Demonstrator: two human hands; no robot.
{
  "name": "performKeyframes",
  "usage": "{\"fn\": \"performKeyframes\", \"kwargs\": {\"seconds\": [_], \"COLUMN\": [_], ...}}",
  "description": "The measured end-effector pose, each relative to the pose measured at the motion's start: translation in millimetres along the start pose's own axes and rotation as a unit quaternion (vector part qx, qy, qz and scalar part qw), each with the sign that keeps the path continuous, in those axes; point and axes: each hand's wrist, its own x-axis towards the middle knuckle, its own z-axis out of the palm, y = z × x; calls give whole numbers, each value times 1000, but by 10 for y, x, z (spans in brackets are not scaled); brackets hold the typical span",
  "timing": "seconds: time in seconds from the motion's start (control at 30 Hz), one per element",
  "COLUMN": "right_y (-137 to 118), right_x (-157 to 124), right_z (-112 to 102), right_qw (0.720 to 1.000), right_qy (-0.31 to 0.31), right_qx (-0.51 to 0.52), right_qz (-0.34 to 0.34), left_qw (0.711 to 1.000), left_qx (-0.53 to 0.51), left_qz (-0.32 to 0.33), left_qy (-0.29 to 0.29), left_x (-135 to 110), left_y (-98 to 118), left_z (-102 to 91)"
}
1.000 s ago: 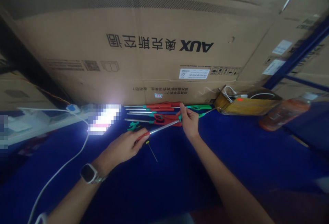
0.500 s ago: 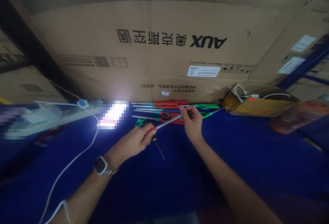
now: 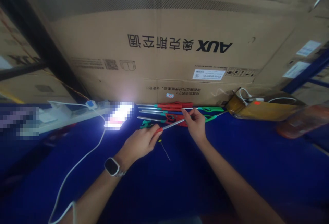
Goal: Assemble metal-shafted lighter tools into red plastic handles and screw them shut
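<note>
My left hand (image 3: 142, 141) is closed around the red handle of a long-nosed lighter (image 3: 173, 125); much of the handle is hidden by the fingers. The lighter's silver tube slants up to the right, and my right hand (image 3: 195, 124) pinches its far end between thumb and fingers. Just behind the hands lie several more long-nosed lighters (image 3: 177, 105) with red and green handles. A small green piece (image 3: 145, 124) rests by my left hand. Below it is a thin metal rod with a yellow end (image 3: 165, 150), on the blue surface (image 3: 164, 186).
A large cardboard box (image 3: 159, 22) stands behind the lighters. At left a bright, blurred phone screen (image 3: 119, 116) leans near a white cable (image 3: 77, 162). An open yellow-brown pouch (image 3: 257, 111) with a white cable and an orange bottle (image 3: 303, 119) are at right.
The view has shifted, so the scene appears slightly farther right and lower. Both hands keep their hold on the lighter, and its tube looks a little flatter.
</note>
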Motion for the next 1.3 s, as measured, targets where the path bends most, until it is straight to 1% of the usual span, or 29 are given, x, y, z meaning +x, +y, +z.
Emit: {"fn": "performKeyframes", "kwargs": {"seconds": [0.07, 0.13, 0.27, 0.37, 0.47, 0.57, 0.67, 0.73, 0.83, 0.97, 1.07, 1.3], "right_y": [22, 33, -39, -137, -196, -210, -209, -207, -208, -224, -240, -230], "right_x": [23, 25, -35, -79, -82, -51, -12, 8, 20, 14, 9, 23], "right_z": [-23, -45, -41, -14, -30, -99, -167, -186, -180, -153, -142, -171], "right_qw": [999, 998, 999, 999, 995, 982, 967, 962, 964, 977, 982, 974], "right_qy": [-38, -56, -13, 3, -12, -72, -130, -153, -158, -144, -148, -181], "right_qx": [12, 12, 1, 31, 96, 164, 194, 191, 167, 117, 92, 99], "right_qz": [35, 37, -38, -45, 1, 60, 98, 119, 131, 103, 73, 89], "left_qw": [999, 999, 1000, 1000, 999, 998, 999, 999, 999, 999, 999, 1000], "left_qx": [32, 45, 16, 0, 15, 23, 18, 22, 33, 32, 25, -8], "left_qz": [3, 7, 20, 30, 28, 24, 20, 17, 12, 12, 15, 23], "left_qy": [8, 9, 6, 10, 29, 44, 44, 42, 38, 36, 38, 16], "left_x": [-5, -12, -22, -19, -7, 3, 4, 1, -2, -2, -7, -21], "left_y": [-10, -20, -36, -31, -10, -3, -38, -71, -99, -86, -74, -90], "left_z": [16, 18, -19, -32, -7, 13, 5, -8, -20, -27, -31, -35]}}
